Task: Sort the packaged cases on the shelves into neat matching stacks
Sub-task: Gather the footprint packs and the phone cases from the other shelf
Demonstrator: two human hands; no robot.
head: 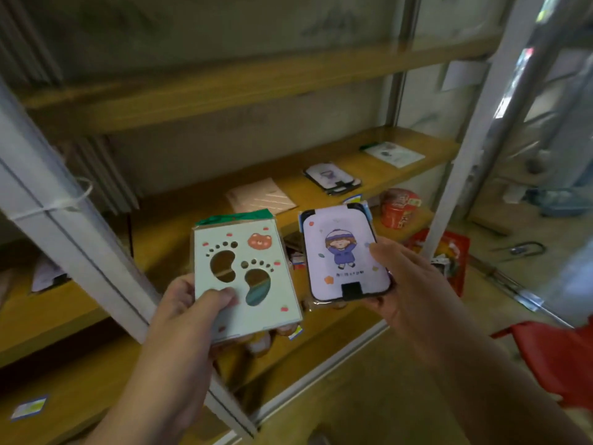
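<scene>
My left hand (189, 311) grips a pale green packaged case (244, 274) with footprint cut-outs and a bear face, held upright in front of the shelf. My right hand (404, 281) holds a lilac packaged case (343, 252) showing a cartoon girl in a hat, thumb resting on its right edge. The two cases sit side by side, nearly touching. On the wooden shelf (378, 175) behind lie a pink striped case (261, 199), a small stack of dark-rimmed lilac cases (332, 179) and a white case (393, 154) at the far right.
White metal shelf uprights (73, 239) cross at left and right (465, 162). A red instant-noodle cup (399, 208) and a red bag (449, 252) sit on the lower right. A red stool (558, 358) stands on the floor at right. A sticker (29, 409) lies on the lower board.
</scene>
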